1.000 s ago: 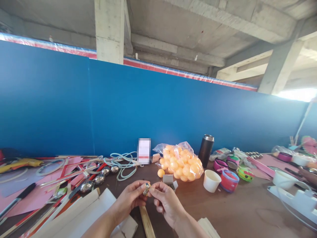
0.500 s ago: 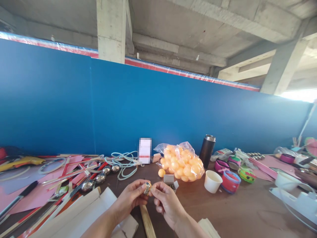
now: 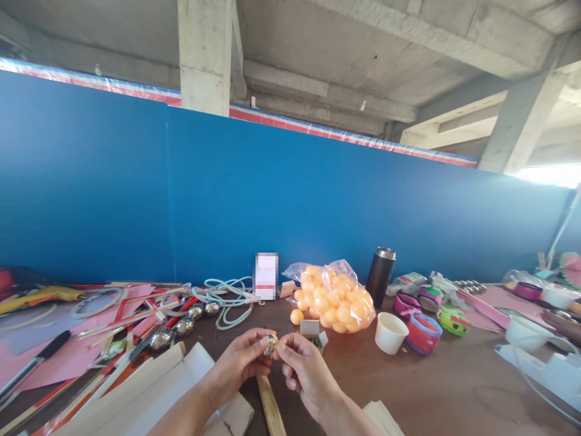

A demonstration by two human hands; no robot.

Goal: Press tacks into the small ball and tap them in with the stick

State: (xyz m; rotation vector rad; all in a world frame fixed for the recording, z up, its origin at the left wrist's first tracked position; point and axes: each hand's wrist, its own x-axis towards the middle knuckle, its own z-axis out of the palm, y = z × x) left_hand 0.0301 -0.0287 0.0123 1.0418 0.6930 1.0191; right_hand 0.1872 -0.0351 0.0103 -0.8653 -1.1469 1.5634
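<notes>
Between thumb and fingers, my left hand holds a small round item, partly shiny silver and partly orange. My right hand is pinched at the item's right side; what its fingertips hold is too small to make out. Just behind my right hand stands a small open box with tiny dark pieces inside. One loose orange ball lies beside a clear bag of orange balls. A wooden stick lies below my hands.
A white paper cup and a black bottle stand to the right, near colourful wristbands. Left are silver balls, pale blue tubing, sticks and cardboard. A phone leans against the blue wall.
</notes>
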